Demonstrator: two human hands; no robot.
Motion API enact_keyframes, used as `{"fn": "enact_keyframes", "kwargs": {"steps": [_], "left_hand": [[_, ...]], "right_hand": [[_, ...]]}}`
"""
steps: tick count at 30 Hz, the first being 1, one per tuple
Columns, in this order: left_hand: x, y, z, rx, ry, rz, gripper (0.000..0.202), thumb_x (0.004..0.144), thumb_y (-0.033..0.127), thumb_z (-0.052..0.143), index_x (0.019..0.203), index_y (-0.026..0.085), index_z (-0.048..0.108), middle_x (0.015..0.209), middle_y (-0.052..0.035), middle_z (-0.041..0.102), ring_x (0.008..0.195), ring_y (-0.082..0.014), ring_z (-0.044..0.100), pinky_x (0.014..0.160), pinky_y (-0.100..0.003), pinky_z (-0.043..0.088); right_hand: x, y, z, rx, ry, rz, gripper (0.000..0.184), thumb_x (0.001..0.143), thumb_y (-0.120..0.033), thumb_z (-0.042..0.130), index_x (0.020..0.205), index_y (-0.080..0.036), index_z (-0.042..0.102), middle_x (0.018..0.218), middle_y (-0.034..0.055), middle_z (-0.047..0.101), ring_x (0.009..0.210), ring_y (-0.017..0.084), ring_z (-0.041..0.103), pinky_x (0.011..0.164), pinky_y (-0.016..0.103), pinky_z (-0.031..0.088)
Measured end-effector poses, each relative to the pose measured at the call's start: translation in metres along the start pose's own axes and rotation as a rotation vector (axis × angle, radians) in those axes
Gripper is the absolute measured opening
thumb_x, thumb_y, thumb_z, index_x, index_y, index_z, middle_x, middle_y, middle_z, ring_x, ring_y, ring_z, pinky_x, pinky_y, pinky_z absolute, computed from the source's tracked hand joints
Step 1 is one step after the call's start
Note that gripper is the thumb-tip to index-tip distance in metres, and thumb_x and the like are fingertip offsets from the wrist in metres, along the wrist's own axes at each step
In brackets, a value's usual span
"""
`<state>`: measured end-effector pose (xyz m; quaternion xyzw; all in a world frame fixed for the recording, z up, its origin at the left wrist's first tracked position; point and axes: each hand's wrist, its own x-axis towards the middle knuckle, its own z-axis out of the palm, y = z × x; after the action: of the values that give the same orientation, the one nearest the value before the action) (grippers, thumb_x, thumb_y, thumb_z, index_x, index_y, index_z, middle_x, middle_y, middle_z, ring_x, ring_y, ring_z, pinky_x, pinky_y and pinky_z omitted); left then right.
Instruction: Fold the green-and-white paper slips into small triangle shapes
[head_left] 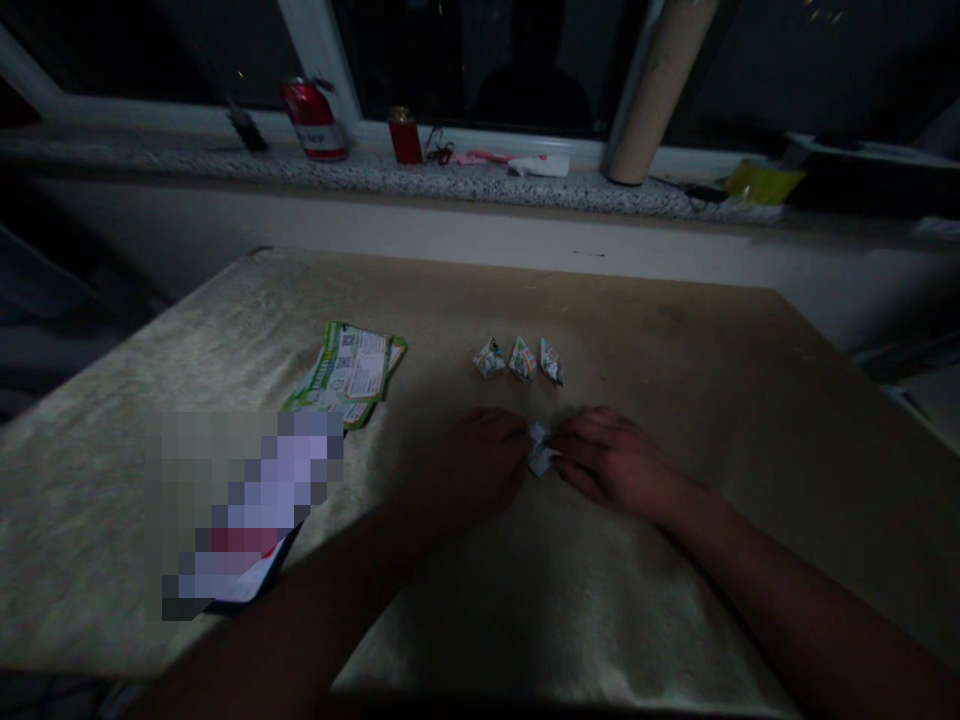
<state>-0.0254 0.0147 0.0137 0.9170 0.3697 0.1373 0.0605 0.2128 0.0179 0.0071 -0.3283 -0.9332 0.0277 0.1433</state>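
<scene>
A small piece of folded paper (540,450) lies low over the table between my two hands. Its left edge is pinched by my left hand (487,455), whose fingertips are partly hidden in shadow. From the other side, the closed fingers of my right hand (611,455) grip its right edge. Just beyond my hands stand three small folded printed paper shapes in a row: the left one (489,358), the middle one (523,360) and the right one (551,362).
Green and white printed packets (349,370) lie left of my hands, beside a blurred-out flat device (277,500). Behind the table (675,330), the windowsill (367,180) carries a red can (311,120), a red lighter-like object (405,138) and a tall cardboard tube (660,95).
</scene>
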Motion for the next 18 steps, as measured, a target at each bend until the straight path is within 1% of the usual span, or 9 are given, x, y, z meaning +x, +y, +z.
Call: {"fn": "enact_keyframes", "kwargs": {"steps": [3, 5, 7, 10, 12, 14, 18], "left_hand": [[-0.0013, 0.0003, -0.0021, -0.041, 0.003, -0.015, 0.023, 0.089, 0.03, 0.062, 0.107, 0.017, 0.069, 0.114, -0.0073, 0.067, 0.107, -0.0235, 0.059, 0.099, -0.039, 0.044], [-0.0016, -0.0011, -0.002, -0.075, 0.01, -0.026, 0.03, 0.083, 0.035, 0.07, 0.109, 0.019, 0.068, 0.114, -0.0062, 0.067, 0.11, -0.0236, 0.058, 0.1, -0.039, 0.044], [-0.0013, -0.003, -0.0009, -0.084, 0.013, -0.036, 0.033, 0.082, 0.039, 0.072, 0.109, 0.019, 0.068, 0.114, -0.0063, 0.067, 0.11, -0.0237, 0.058, 0.1, -0.038, 0.044], [-0.0001, -0.0049, 0.0007, -0.083, 0.012, -0.032, 0.03, 0.088, 0.041, 0.066, 0.108, 0.018, 0.067, 0.112, -0.0063, 0.067, 0.109, -0.0235, 0.058, 0.099, -0.038, 0.044], [0.0007, -0.0048, 0.0006, -0.08, 0.007, -0.019, 0.026, 0.094, 0.04, 0.059, 0.106, 0.018, 0.068, 0.11, -0.0059, 0.068, 0.107, -0.0226, 0.058, 0.098, -0.037, 0.044], [0.0014, -0.0038, -0.0003, -0.062, -0.005, -0.004, 0.026, 0.098, 0.037, 0.052, 0.103, 0.018, 0.069, 0.107, -0.0059, 0.068, 0.104, -0.0217, 0.059, 0.096, -0.037, 0.045], [0.002, -0.0021, -0.0014, 0.013, -0.029, 0.023, 0.028, 0.101, 0.031, 0.046, 0.102, 0.016, 0.069, 0.104, -0.0074, 0.069, 0.097, -0.0212, 0.06, 0.092, -0.038, 0.045]], "right_hand": [[0.0005, 0.0003, -0.0017, 0.042, -0.003, -0.002, 0.026, 0.096, -0.036, 0.056, 0.111, -0.019, 0.071, 0.103, 0.0095, 0.069, 0.096, 0.024, 0.062, 0.091, 0.039, 0.047], [0.0005, 0.0009, -0.003, 0.07, 0.005, -0.002, 0.026, 0.095, -0.038, 0.057, 0.11, -0.02, 0.071, 0.104, 0.0094, 0.069, 0.096, 0.023, 0.062, 0.091, 0.039, 0.048], [0.0004, 0.0012, -0.0036, 0.078, 0.019, 0.007, 0.027, 0.095, -0.039, 0.058, 0.109, -0.02, 0.071, 0.103, 0.0097, 0.069, 0.096, 0.024, 0.062, 0.09, 0.039, 0.048], [0.0004, 0.0012, -0.0032, 0.082, 0.021, 0.018, 0.026, 0.095, -0.039, 0.058, 0.107, -0.02, 0.071, 0.101, 0.0096, 0.07, 0.094, 0.023, 0.062, 0.089, 0.039, 0.048], [0.0004, 0.0016, -0.0026, 0.09, 0.019, 0.023, 0.025, 0.095, -0.037, 0.059, 0.107, -0.02, 0.072, 0.101, 0.0093, 0.07, 0.094, 0.023, 0.062, 0.089, 0.038, 0.048], [0.0003, 0.0025, -0.0019, 0.092, 0.025, 0.028, 0.024, 0.095, -0.035, 0.059, 0.108, -0.02, 0.072, 0.102, 0.0089, 0.07, 0.095, 0.023, 0.063, 0.089, 0.038, 0.049], [0.0002, 0.0044, -0.0008, 0.067, 0.04, 0.025, 0.023, 0.097, -0.031, 0.055, 0.106, -0.021, 0.074, 0.099, 0.0083, 0.07, 0.092, 0.022, 0.062, 0.087, 0.037, 0.048]]}}
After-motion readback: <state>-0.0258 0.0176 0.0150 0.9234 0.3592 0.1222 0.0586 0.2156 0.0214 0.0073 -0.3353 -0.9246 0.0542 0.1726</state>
